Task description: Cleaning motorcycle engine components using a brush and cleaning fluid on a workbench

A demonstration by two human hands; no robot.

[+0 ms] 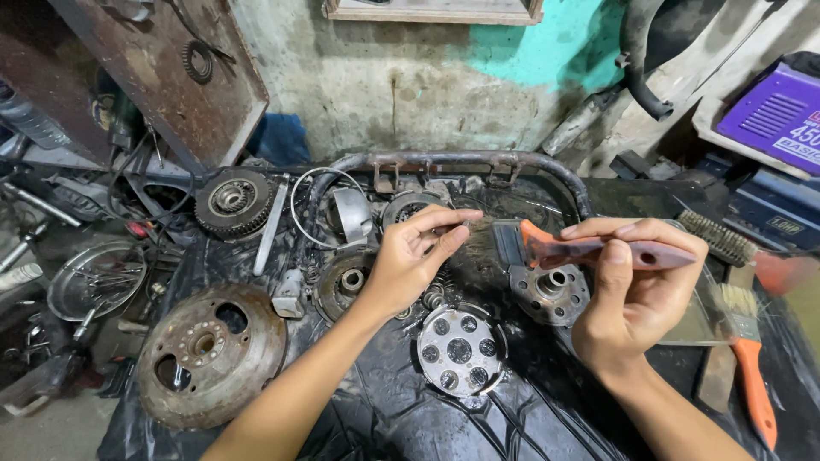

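Far left, we are passing a large rusty round brake drum (211,354) lying flat on the black greasy work surface (384,410); it looks heavy and stiff. Above it a dark toothed clutch gear (232,201) is lying near a thin wire ring (329,207).

Our left hand (410,260) is hovering mid-bench with thumb and forefinger pinching together near the brush bristles; whether they are nipping a small part we cannot tell. Below it a round silver pressure plate with holes (459,350) is resting flat, and a grey metal hub (548,293) is sitting just right of it.

Our right hand (636,294) is closing around the reddish-brown plastic handle of a flat paintbrush with an orange ferrule band (589,249), held level above the hub. We are judging it light, with a stiff handle, soft bristles and probably oily, so mid-handle is the grip. Far right, a wire brush (716,236) and an orange-handled paintbrush (750,367) are lying idle.
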